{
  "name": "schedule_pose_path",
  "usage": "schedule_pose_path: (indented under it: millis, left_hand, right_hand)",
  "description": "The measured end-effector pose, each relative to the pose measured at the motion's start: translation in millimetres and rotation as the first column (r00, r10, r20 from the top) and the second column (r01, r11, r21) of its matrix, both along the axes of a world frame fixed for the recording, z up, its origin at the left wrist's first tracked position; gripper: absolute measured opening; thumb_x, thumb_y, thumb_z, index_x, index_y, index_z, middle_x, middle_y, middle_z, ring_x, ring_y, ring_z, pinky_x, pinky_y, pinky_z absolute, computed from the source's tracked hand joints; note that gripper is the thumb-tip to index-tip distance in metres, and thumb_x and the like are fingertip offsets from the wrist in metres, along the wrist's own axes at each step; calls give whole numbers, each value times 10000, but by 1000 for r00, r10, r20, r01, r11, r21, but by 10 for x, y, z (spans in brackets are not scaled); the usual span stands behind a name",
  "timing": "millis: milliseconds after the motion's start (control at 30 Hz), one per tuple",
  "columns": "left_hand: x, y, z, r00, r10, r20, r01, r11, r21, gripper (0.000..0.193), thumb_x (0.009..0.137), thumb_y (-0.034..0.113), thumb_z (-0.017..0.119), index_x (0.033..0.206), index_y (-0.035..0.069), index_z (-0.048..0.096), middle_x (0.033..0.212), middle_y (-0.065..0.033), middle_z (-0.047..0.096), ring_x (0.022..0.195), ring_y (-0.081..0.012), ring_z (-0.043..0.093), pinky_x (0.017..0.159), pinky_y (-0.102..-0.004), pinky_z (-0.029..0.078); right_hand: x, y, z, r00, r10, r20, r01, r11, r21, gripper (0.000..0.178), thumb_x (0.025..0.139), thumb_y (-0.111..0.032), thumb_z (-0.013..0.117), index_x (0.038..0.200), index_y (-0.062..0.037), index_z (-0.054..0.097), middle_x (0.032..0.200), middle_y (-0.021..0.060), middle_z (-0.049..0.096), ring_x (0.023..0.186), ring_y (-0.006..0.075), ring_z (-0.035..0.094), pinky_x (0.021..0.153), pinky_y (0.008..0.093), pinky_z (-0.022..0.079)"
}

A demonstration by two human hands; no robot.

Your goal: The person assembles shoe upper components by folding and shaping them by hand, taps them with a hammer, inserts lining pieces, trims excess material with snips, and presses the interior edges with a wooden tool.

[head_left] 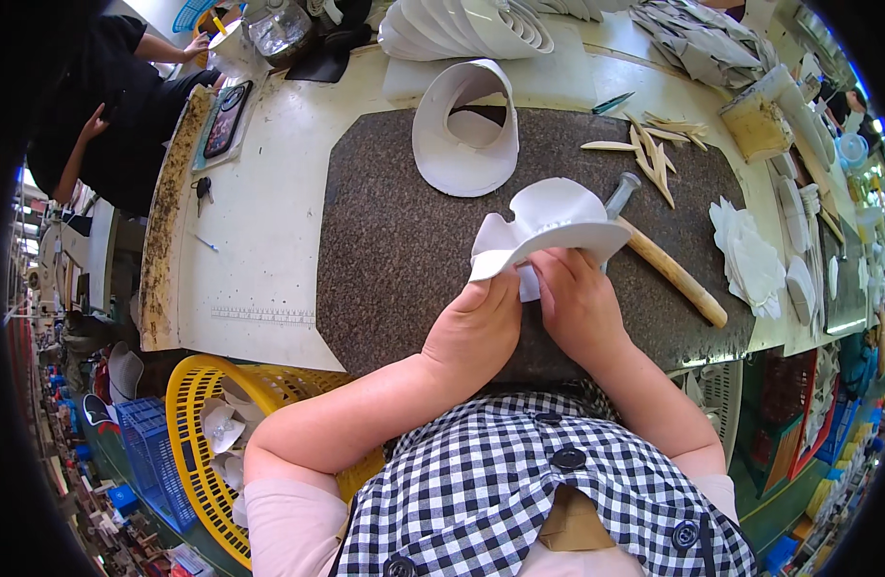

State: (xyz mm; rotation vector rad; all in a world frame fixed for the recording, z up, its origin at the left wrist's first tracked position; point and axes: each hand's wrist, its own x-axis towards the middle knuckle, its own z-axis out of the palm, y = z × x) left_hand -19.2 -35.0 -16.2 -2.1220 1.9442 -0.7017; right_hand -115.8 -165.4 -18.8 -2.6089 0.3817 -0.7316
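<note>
Both my hands grip a white curved piece, seemingly a shoe upper (558, 216), above the near part of the dark speckled mat (385, 250). My left hand (476, 322) pinches its lower left edge. Close beside it, my right hand (579, 300) has its fingers curled under the lower edge, with the fingertips partly hidden. A small white flap shows between the hands. Beyond them, another white upper (437, 144) lies on the mat in a closed loop. A hammer (678, 274) with a wooden handle rests to the right, its metal head partly behind the held piece.
Pointed wooden sticks (644, 154) lie on the mat's far right. White uppers (461, 34) are stacked at the back; white cut pieces (747, 255) lie right. A phone (228, 120) and keys (204, 189) are left. A yellow basket (180, 433) stands below. Another person (106, 106) is at far left.
</note>
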Motion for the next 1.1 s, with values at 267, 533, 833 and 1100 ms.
schedule_pose_path:
  millis: [267,533,833,1100]
  left_hand:
    - [26,-31,38,999,-35,-14,34,998,-57,344,746,195,513,1001,-6,626,1094,-85,564,1006,-216,491,977,-346,281]
    - [40,42,-16,990,-54,-134,31,985,-171,289,748,189,517,939,13,644,982,-94,576,989,-226,511,962,-377,317]
    - [224,356,117,902,-195,-385,126,972,-198,271,722,128,537,918,-37,620,996,-148,587,995,-274,546,884,-383,443]
    - [199,458,9,928,-173,-331,88,963,-256,274,706,144,541,902,-25,630,914,-129,578,941,-257,541,821,-301,473]
  right_hand:
    - [-74,-12,4,991,126,-49,-131,984,-119,375,745,-12,522,1117,38,523,1054,155,531,987,321,537,863,387,473]
    - [-28,12,50,947,136,-291,-191,967,-169,395,749,-40,509,1131,59,503,1108,159,504,1021,312,498,919,389,436]
    - [326,240,180,940,197,-279,-264,938,-224,223,773,-88,540,969,16,562,988,138,561,945,255,562,768,339,509]
    - [461,257,104,942,122,-313,-201,952,-233,63,722,-84,590,707,-35,627,744,120,620,654,225,654,546,297,532]
